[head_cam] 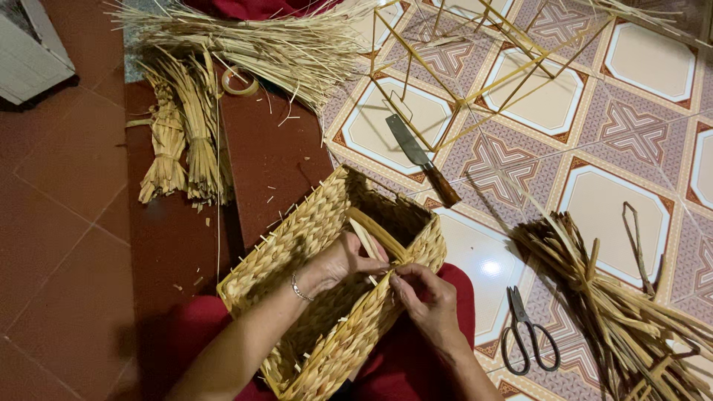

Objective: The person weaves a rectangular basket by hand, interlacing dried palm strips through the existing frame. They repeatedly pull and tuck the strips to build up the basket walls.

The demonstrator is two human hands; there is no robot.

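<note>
A rectangular woven straw basket (297, 238) rests on my lap, open side up. My left hand (343, 260), with a thin bracelet on the wrist, reaches inside the basket and grips a flat pale straw strip (365, 239) at the near rim. My right hand (427, 297) pinches the same strip from outside the rim, fingers closed on it. A curved wooden handle strip (379, 229) spans the basket's mouth just beyond my fingers.
A knife with a wooden handle (422, 160) lies on the patterned tiles beyond the basket. Black scissors (526, 334) lie to the right. Straw bundles lie at the left (182, 141), top (260, 44) and right (624, 312). A bamboo frame (475, 74) and a tape roll (239, 80) sit farther away.
</note>
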